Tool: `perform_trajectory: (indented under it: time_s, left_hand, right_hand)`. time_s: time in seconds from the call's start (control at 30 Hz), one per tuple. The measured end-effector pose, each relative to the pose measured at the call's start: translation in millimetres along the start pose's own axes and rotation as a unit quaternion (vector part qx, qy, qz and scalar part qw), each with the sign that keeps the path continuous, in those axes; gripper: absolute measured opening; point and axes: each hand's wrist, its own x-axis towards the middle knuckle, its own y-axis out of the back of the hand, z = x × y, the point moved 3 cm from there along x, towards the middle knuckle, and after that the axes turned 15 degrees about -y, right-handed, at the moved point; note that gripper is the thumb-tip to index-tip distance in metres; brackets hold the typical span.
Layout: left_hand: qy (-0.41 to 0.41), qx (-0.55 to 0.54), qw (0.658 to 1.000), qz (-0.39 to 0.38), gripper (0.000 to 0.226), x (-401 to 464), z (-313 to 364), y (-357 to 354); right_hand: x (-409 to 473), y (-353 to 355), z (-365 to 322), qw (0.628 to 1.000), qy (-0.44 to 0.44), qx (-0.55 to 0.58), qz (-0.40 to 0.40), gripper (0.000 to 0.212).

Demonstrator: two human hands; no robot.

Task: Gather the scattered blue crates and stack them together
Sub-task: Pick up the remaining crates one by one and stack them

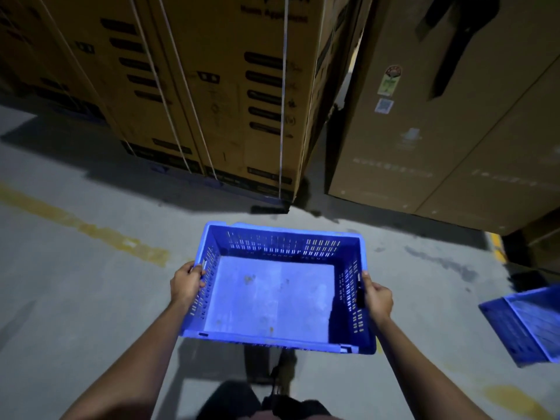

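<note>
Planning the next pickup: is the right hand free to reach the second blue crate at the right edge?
Probably not yet. The right hand and left hand both grip the carried crate; bare floor lies toward the second crate.

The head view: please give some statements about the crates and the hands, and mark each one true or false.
1. Both hands hold the blue crate, the left hand and the right hand on opposite sides. True.
2. The held crate is full of boxes. False: it is empty.
3. A second blue crate shows at the right edge. True.
4. The second crate is stacked inside the held one. False: they are apart.
5. Cardboard boxes stand ahead. True.
</note>
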Motion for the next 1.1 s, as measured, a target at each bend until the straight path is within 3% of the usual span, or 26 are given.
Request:
perform_trajectory:
  time_s: [0.27, 0.57, 1.1]
  left_hand:
    - [0.039, -0.042, 0.997, -0.054, 0.017, 111.4, -3.3, -18.6]
    - [0.059, -0.045, 0.990, -0.121, 0.018, 244.9, -31.9, -71.3]
    - [0.088, -0.073, 0.982, -0.149, 0.027, 448.2, -222.1, -252.9]
  right_hand:
    - [36.6, -75.8, -42.8, 0.997, -0.072, 0.026, 0.012, 0.040]
    - [95.6, -187.1, -38.9, 0.992, -0.107, 0.002, 0.066, 0.037]
    - [401.3, -374.9, 42.7, 0.997, -0.077, 0.016, -0.014, 0.038]
